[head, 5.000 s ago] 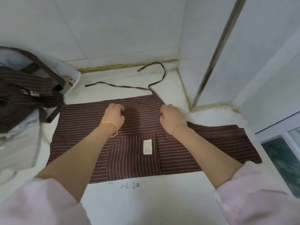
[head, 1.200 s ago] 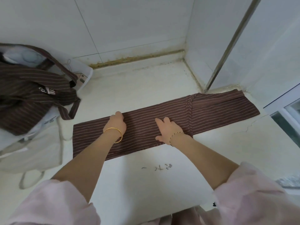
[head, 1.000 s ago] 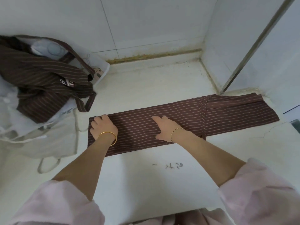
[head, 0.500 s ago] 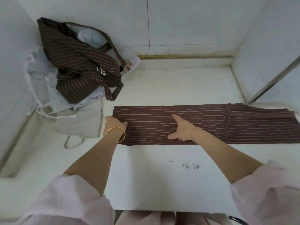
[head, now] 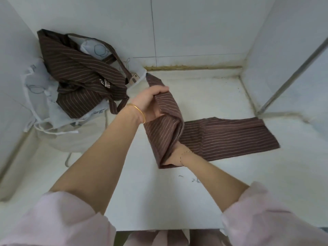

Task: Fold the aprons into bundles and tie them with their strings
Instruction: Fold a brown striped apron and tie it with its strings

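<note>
- A brown striped apron [head: 230, 137], folded into a long narrow strip, lies on the white counter [head: 150, 201]. It reaches from the middle to the right, and its far end is near a metal rail [head: 292, 71] on the side wall.
- The left end of the strip [head: 165, 110] is lifted off the counter. It stands up and bends over toward the part that lies flat.
- The left hand [head: 150, 103] grips this lifted end from the left side. Its fingers are pressed together and curled over the upper edge of the cloth.
- The right hand [head: 175, 155] is low on the counter, at the bend of the strip. The lifted cloth covers its fingers, so I cannot tell if they are spread or together. Only the back of the hand and the wrist are seen.
- A gold bangle [head: 140, 112] is on the left wrist and a thin chain bracelet [head: 182, 157] is on the right wrist. Both forearms are bare, with pale pink sleeves [head: 53, 221] pushed up.
- In the back left corner is a heap of brown striped aprons [head: 79, 77]. They lie loose and unfolded on top of white cloths [head: 35, 82] that have white strings.
- Small dark marks [head: 193, 180] are on the counter, just in front of the right wrist.
</note>
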Demonstrator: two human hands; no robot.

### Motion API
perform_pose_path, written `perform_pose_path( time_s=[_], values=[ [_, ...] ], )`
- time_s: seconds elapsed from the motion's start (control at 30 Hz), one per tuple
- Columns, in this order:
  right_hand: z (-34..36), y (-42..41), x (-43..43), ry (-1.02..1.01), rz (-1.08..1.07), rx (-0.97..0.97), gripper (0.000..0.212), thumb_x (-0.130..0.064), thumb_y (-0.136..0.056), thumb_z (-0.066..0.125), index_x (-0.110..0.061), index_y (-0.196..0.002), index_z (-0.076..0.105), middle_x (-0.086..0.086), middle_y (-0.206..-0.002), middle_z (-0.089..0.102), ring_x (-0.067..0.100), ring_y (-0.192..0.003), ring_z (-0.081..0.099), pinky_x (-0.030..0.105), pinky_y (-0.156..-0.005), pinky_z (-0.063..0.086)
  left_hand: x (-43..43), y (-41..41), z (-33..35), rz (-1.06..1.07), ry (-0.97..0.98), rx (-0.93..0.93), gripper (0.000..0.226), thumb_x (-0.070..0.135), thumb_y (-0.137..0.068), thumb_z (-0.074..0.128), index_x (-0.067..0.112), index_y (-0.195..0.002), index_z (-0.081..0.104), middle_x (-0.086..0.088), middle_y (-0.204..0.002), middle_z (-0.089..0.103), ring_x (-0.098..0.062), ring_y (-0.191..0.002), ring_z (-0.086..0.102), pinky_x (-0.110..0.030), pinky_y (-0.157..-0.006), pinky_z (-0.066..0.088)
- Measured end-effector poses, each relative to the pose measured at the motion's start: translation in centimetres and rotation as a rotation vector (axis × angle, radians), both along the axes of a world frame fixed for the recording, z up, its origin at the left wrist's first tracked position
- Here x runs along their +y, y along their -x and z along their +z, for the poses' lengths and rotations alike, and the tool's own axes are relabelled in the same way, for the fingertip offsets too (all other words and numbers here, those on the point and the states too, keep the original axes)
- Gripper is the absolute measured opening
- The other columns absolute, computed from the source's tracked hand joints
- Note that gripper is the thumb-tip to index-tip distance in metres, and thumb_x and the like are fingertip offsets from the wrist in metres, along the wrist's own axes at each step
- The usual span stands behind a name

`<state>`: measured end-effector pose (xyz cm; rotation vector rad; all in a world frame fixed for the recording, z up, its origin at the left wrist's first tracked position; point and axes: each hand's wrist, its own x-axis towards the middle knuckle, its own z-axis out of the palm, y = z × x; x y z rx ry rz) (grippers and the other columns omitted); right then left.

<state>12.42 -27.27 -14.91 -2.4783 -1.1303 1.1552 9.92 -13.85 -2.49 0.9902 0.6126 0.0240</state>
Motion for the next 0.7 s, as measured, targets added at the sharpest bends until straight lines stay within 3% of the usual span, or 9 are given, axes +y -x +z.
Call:
perform_pose_path(
  time_s=[0.1,0.17,0.2,0.27,0.3,0.4,0.5,0.6,0.7],
  values=[
    [1.9,0.1,-0.6,-0.284,-0.478,0.519,0.041,-0.007,-0.091,0.058,0.003,-0.129,0.048,0.019,-0.129,0.055,0.031,-0.111,0.057,0.034,-0.085,0.052,-3.2,-3.2,1.0,-0.181,-0.098,-0.028,0.027,0.018,-0.094,0.049,0.015,-0.067,0.048,0.002,-0.053,0.052,-0.011,-0.047,0.051,-0.021,-0.049,0.047],
    [3.3,-2.1,-3.0,-0.582,-0.974,0.805,0.023,-0.003,-0.097,0.045,0.003,-0.117,0.055,0.019,-0.111,0.063,0.034,-0.094,0.061,0.035,-0.062,0.056,-5.4,-5.4,0.5,-0.254,-0.189,-0.017,0.026,0.017,-0.093,0.052,0.016,-0.067,0.048,0.003,-0.053,0.052,-0.01,-0.046,0.052,-0.021,-0.048,0.047],
    [3.8,-3.6,-4.7,-0.757,-1.196,0.903,0.022,-0.007,-0.1,0.039,-0.001,-0.108,0.058,0.017,-0.101,0.065,0.033,-0.086,0.062,0.037,-0.06,0.056,-6.9,-6.6,0.2,-0.283,-0.242,-0.003,0.023,0.016,-0.092,0.054,0.016,-0.069,0.048,0.003,-0.053,0.053,-0.01,-0.046,0.052,-0.021,-0.049,0.047],
    [4.2,-6.5,-8.4,-1.052,-1.463,1.019,0.029,-0.012,-0.1,0.034,-0.004,-0.095,0.061,0.014,-0.088,0.067,0.026,-0.075,0.065,0.036,-0.071,0.053,-9.6,-8.4,-0.8,-0.335,-0.319,0.025,0.015,0.017,-0.091,0.058,0.015,-0.078,0.051,0.002,-0.06,0.058,-0.01,-0.05,0.057,-0.023,-0.053,0.051],
    [3.9,-7.7,-10.3,-1.164,-1.551,1.045,0.031,-0.014,-0.097,0.034,-0.003,-0.097,0.063,0.015,-0.092,0.068,0.026,-0.078,0.066,0.035,-0.079,0.05,-11.0,-9.0,-1.2,-0.382,-0.324,0.028,0.009,0.02,-0.091,0.059,0.013,-0.087,0.054,0.0,-0.069,0.061,-0.012,-0.058,0.062,-0.026,-0.06,0.055],
    [1.6,-10.7,-14.9,-1.312,-1.692,1.081,0.054,-0.041,-0.096,0.028,-0.008,-0.127,0.056,0.014,-0.124,0.06,0.03,-0.112,0.058,0.046,-0.102,0.041,-13.7,-10.1,-3.7,-0.589,-0.462,0.033,0.02,0.027,-0.094,0.056,0.012,-0.107,0.055,-0.004,-0.097,0.063,-0.017,-0.094,0.063,-0.03,-0.089,0.051],
    [0.1,-11.9,-16.4,-1.101,-1.759,0.911,0.06,-0.059,-0.093,0.035,-0.012,-0.124,0.057,0.01,-0.118,0.062,0.03,-0.11,0.059,0.048,-0.098,0.045,-11.8,-9.6,-6.5,-0.527,-0.938,0.082,0.018,0.021,-0.092,0.049,0.01,-0.103,0.059,-0.007,-0.106,0.06,-0.02,-0.098,0.057,-0.027,-0.088,0.045],
    [-0.9,-12.6,-16.8,-0.644,-1.531,0.34,0.032,-0.032,-0.089,0.059,-0.006,-0.107,0.062,0.014,-0.106,0.065,0.033,-0.098,0.063,0.047,-0.084,0.054,-8.8,-8.7,-9.1,-0.464,-1.301,0.256,0.03,0.012,-0.095,0.045,0.011,-0.123,0.056,-0.008,-0.127,0.053,-0.023,-0.117,0.051,-0.028,-0.099,0.039],
    [-1.4,-12.8,-17.1,-0.3,-1.192,-0.141,0.02,-0.025,-0.091,0.053,-0.008,-0.097,0.061,0.009,-0.092,0.063,0.031,-0.089,0.062,0.034,-0.074,0.049,-7.2,-7.6,-10.7,-0.603,-1.495,0.404,0.041,0.021,-0.096,0.045,0.015,-0.137,0.043,-0.012,-0.137,0.043,-0.029,-0.126,0.041,-0.041,-0.106,0.036]
  ],
)
